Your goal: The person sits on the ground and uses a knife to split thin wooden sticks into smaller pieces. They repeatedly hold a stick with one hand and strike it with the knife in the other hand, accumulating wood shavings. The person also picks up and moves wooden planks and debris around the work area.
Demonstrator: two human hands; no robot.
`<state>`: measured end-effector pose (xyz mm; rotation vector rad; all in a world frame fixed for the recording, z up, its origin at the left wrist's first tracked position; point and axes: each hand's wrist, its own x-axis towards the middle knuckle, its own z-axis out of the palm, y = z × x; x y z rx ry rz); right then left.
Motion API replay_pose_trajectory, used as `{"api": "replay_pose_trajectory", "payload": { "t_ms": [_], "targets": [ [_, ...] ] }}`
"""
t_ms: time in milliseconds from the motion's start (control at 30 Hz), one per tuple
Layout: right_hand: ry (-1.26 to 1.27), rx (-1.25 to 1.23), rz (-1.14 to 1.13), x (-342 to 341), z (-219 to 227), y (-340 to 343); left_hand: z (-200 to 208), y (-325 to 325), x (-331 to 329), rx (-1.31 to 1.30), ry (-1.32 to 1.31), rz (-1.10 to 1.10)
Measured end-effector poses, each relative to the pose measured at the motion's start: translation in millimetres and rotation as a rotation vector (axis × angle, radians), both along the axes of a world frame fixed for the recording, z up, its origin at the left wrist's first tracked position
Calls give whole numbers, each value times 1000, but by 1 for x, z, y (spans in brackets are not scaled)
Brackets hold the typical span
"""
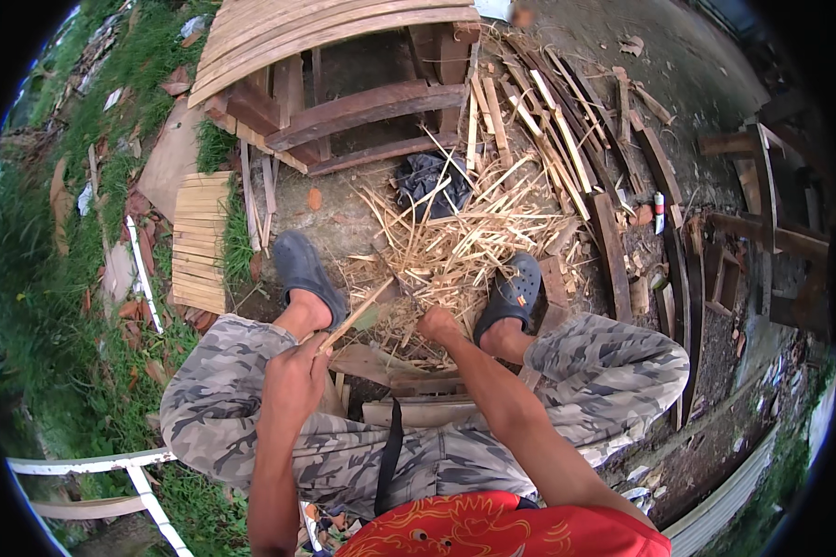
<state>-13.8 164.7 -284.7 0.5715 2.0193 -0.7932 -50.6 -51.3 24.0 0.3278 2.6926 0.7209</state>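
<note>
My left hand (293, 379) is closed round the near end of a pale wooden strip (360, 311), probably split bamboo. The strip slants up and away between my feet, its far end over a heap of shavings. To the right, my right hand (437, 324) is a closed fist low over the same heap. A thin dark edge shows between the strip's far end and that fist, perhaps a blade; what the fist holds cannot be made out. Loose split slivers (474, 232) lie thickly beyond both hands.
My feet in dark clogs (308, 269) flank the heap. Ahead stands a wooden frame with a slatted top (334, 32); a black plastic bag (433, 184) lies by it. Long planks (613, 251) lie at right, and a slatted panel (201, 241) lies left by grass.
</note>
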Motion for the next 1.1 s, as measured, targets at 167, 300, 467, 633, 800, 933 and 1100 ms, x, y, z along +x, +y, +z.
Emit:
{"api": "replay_pose_trajectory", "payload": {
  "t_ms": [167,300,467,633,800,933,1100],
  "targets": [
    [-32,-21,181,4,-6,4,-3,5,14,130,77,-42],
    [24,-27,-27,25,4,-1,-5,5,20,121,19,-38],
    [3,54,-32,36,19,-5,-4,-3,22,36,-62,-102],
    [-183,-13,109,-2,42,25,-4,-5,29,162,-26,-133],
    [47,163,418,-23,137,76,-2,-6,32,173,-84,-163],
    [259,285,535,-15,227,108,4,-3,27,231,-23,-114],
    [415,272,473,-9,307,139,28,4,19,344,59,-27]
  ]
}}
